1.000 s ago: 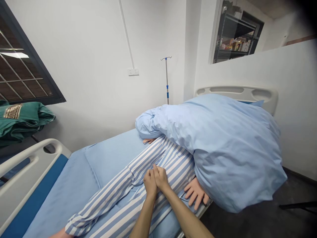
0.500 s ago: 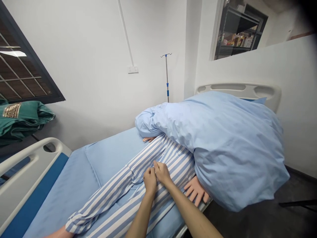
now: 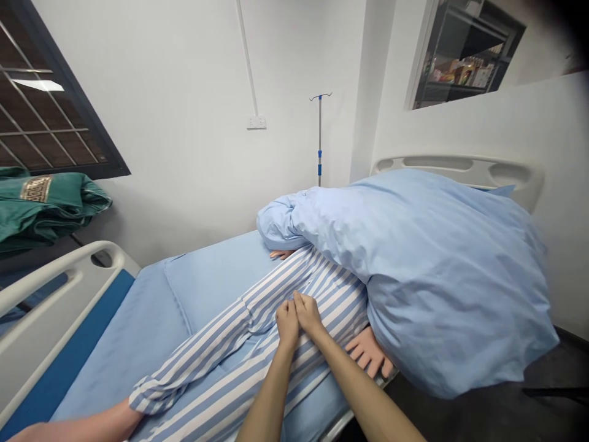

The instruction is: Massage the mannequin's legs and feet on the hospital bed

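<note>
My left hand (image 3: 288,322) and my right hand (image 3: 307,314) are side by side, closed, with their knuckles touching. Both are over the thighs of blue-and-white striped trousers (image 3: 230,399) worn by a figure on the bed. Their curled fingers hide whatever might be inside, and I cannot tell if they pinch the cloth. A smooth, manikin-like hand (image 3: 369,351) rests palm down to the right of my forearms. Bunched light-blue bedding (image 3: 437,264) covers the figure's upper body. One bare lower leg (image 3: 99,423) shows at the lower left.
The bed's blue sheet (image 3: 221,270) spreads to the left up to a pale footboard (image 3: 59,276). Behind the bedding is the headboard (image 3: 460,162). An IV pole (image 3: 320,132) stands along the far wall, and folded green cloth (image 3: 59,205) lies beyond the footboard.
The whole scene has shifted slightly to the right as the head camera turned a little left. My hands stay closed together over the trousers.
</note>
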{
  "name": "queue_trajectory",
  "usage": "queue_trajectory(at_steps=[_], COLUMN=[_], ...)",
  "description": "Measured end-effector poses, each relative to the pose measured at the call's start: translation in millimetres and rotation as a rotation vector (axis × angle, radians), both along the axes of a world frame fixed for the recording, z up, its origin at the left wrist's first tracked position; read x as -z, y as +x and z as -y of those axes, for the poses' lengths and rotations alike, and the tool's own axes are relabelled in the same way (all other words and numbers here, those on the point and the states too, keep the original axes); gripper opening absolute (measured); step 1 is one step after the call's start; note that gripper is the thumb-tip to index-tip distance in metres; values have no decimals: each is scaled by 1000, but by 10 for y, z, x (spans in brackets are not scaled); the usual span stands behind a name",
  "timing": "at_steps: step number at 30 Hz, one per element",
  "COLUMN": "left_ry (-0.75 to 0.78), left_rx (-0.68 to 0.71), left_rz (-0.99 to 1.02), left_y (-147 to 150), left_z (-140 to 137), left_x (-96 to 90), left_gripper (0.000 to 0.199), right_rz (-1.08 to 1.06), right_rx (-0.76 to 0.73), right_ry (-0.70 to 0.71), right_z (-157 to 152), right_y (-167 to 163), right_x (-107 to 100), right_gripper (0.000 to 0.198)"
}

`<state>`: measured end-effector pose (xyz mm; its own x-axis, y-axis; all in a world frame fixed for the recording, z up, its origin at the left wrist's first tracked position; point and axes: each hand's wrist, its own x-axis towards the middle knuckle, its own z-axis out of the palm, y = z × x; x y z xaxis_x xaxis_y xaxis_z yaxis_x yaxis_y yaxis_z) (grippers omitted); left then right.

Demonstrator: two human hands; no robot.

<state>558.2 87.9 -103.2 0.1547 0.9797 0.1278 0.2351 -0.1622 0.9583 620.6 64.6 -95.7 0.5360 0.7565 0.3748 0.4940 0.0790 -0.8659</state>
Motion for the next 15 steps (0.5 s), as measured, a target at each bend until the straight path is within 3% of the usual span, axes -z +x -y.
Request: queue_trajectory(at_steps=[6, 12, 15], left_ry=[77, 137, 130], left_rx=[22, 36, 17], left_rz=[-30, -134, -182], left_y=[5, 42, 53], left_z=[43, 113, 113], left_x=[-22, -48, -93], left_gripper=[31, 28, 28], right_rz=[279, 170, 118], right_rx=[-104, 78, 101], right_ry=[-113, -23, 11], right_z=[22, 38, 47], right_y=[214, 399, 385], right_x=[-130, -19, 4], right_gripper=[42, 44, 44])
